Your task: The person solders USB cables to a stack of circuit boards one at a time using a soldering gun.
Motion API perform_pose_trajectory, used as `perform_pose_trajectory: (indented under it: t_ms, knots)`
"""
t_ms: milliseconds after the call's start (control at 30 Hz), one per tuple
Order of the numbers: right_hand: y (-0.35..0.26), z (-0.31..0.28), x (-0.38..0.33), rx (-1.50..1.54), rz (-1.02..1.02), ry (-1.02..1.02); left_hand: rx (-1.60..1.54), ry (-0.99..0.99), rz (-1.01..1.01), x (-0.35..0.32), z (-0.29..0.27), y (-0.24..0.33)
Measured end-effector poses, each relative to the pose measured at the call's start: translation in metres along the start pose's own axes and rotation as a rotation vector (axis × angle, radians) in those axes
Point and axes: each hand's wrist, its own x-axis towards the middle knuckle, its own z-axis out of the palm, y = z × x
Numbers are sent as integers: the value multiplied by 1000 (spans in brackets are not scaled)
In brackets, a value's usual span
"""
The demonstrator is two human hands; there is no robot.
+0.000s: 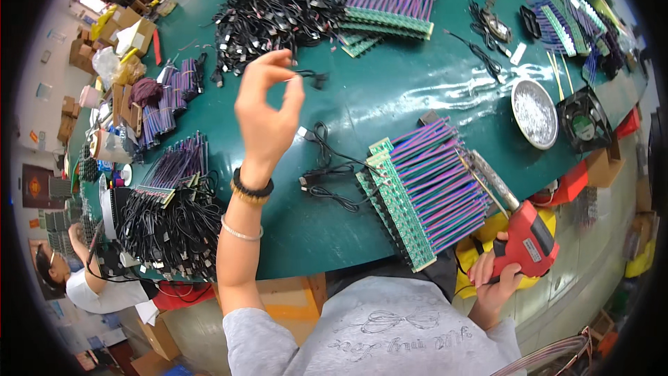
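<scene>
A broad green worktable (390, 97) fills the frame in a crowded workshop, its far corners heaped with cardboard boxes at the upper left. Across it lie stacks of green circuit strips: the largest stack (424, 191), banded purple, sits right of centre near the lower edge, and another stack (393, 3) lies at the top. A tangled pile of black cables (261, 21) spreads across the upper middle, a second bundle (170, 226) at the lower left. A round metal dish (534, 113) of small silvery bits rests at the right, just beside a black fan (584, 122). At the lower left edge, another person in a white shirt (90, 285) bends beside the table.

Your left hand (268, 115) is raised at centre, thumb and forefinger pinched on a thin black cable (309, 76) whose plug hangs above the tabletop. Your right hand (495, 275), at the lower right, is clenched around the grip of a red power screwdriver (525, 237), whose bit (495, 181) reaches up alongside the largest stack.
</scene>
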Motion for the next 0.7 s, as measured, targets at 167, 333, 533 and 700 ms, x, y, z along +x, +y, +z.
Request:
perform_pose_trajectory:
  t_ms: [167, 333, 533, 700]
  knots:
    - [-2, 14, 7, 28, -2, -72, -460, -41, -78, -45, -6, 74]
    - [-21, 29, 16, -331, 42, -170, -829, -313, -541, -89, 3, 132]
    - [-29, 55, 42, -576, -48, -375, -626, -614, -632, -105, 10, 151]
    - [-19, 60, 40, -654, -29, -335, -462, -692, -295, -104, 16, 148]
